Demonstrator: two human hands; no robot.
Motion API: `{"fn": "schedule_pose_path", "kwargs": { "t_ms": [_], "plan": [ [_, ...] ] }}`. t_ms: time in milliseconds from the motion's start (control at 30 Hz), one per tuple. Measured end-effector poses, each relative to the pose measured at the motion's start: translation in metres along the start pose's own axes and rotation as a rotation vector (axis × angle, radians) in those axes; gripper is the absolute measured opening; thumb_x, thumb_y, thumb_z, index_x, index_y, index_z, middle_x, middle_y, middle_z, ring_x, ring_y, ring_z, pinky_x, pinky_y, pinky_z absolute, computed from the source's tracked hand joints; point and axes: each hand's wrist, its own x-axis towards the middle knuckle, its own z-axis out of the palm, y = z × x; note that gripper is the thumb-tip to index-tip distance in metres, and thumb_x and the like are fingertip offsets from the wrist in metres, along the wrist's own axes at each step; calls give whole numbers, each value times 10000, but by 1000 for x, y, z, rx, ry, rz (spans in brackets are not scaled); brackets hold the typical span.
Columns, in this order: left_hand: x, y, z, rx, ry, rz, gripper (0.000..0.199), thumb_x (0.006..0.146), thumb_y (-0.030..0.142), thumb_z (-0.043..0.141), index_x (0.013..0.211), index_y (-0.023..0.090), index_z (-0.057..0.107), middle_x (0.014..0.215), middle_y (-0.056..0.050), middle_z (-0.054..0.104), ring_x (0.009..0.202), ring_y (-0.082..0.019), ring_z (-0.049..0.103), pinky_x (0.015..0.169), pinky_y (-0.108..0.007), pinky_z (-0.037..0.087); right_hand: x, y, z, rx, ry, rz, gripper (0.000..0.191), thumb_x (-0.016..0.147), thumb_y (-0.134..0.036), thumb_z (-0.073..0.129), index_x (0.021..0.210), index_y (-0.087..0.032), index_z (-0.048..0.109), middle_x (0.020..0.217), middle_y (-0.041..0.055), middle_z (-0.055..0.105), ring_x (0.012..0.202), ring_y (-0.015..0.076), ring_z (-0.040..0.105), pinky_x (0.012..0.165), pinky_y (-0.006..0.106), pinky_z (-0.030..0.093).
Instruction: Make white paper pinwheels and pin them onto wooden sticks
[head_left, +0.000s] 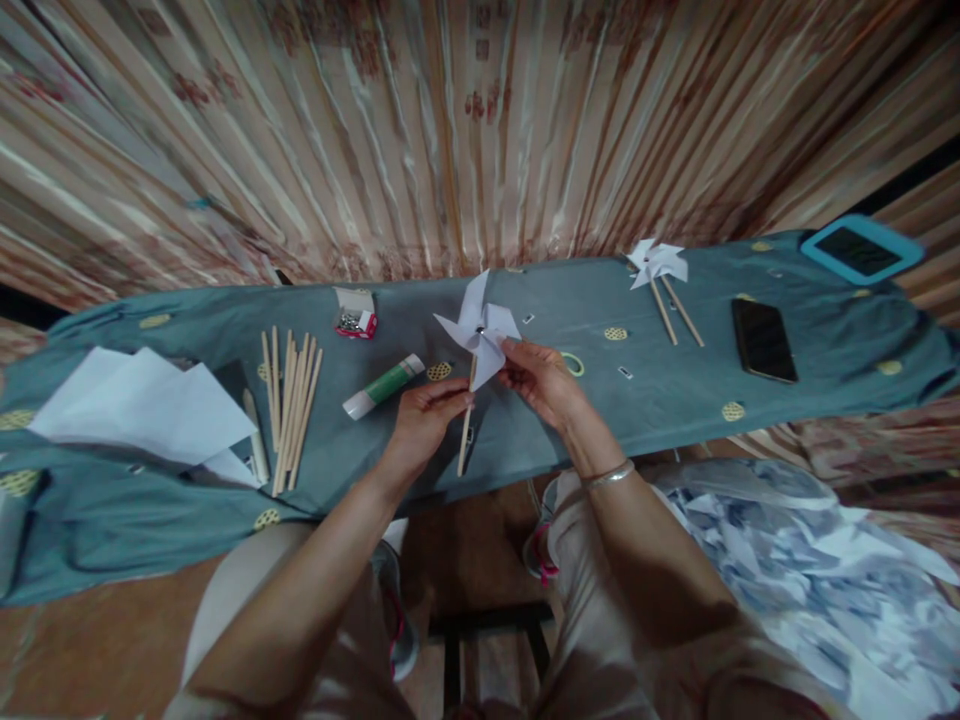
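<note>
A white paper pinwheel (486, 330) on a thin wooden stick (465, 440) is held up over the middle of the cloth-covered table. My left hand (424, 425) is closed on the stick just below the blades, thumb and fingers pinching it. With my right hand (541, 378) I pinch the edge of the lower right blade; those fingertips are partly hidden by the paper. A dark pin head shows at the pinwheel's centre. Left of my left hand lies a green and white glue stick (384, 386). Behind it stands an open small box of metal pins (355, 318).
Several wooden sticks (292, 410) and white paper sheets (142, 405) lie on the left. Finished pinwheels (660, 264), a phone (763, 340) and a blue-framed tablet (862, 248) are on the right. Scissors' green handle (572, 364) shows by my right hand. A bag of paper pinwheels (817, 590) stands below.
</note>
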Motion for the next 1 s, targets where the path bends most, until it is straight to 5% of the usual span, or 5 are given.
{"fn": "schedule_pose_path", "kwargs": {
  "t_ms": [1000],
  "plan": [
    [1,8,-6,-23,11,35,306,570,330,846,825,167,803,838,-65,777,748,-187,669,771,-318,539,-8,1,6,-80,-90,15,463,511,-603,857,658,-179,743,632,31,729,530,88,612,528,203,476]
  ]
}}
